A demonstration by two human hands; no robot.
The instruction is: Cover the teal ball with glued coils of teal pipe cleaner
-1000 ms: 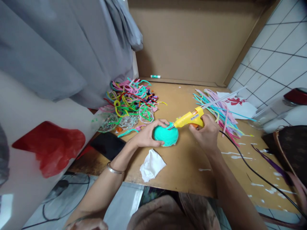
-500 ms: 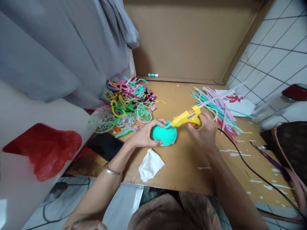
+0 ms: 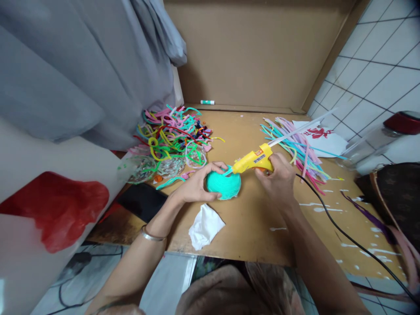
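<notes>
My left hand [image 3: 198,183] grips the left side of a turquoise fuzzy ball [image 3: 225,184], thumb in front and fingers over the top. Strands wound round it look like pipe cleaner. My right hand [image 3: 278,177] is wrapped around the handle of a yellow hot glue gun [image 3: 254,159], its nozzle pointing left at the top of the ball, at or very near a short turquoise end there. A long clear glue stick [image 3: 288,135] sticks out of the gun's back. On the table in front of the ball lies a crumpled white tissue [image 3: 206,227].
A tangled heap of coloured pipe cleaners [image 3: 170,131] lies at the left, beside a black phone [image 3: 142,202]. More straight pipe cleaners [image 3: 302,153] lie at the right. The gun's black cord [image 3: 331,214] runs past a brown bag [image 3: 397,192]. A glue tube [image 3: 207,102] is at the back.
The view has shifted slightly. The hands, the ball and the glue gun keep nearly the same positions relative to each other; both grips are unchanged.
</notes>
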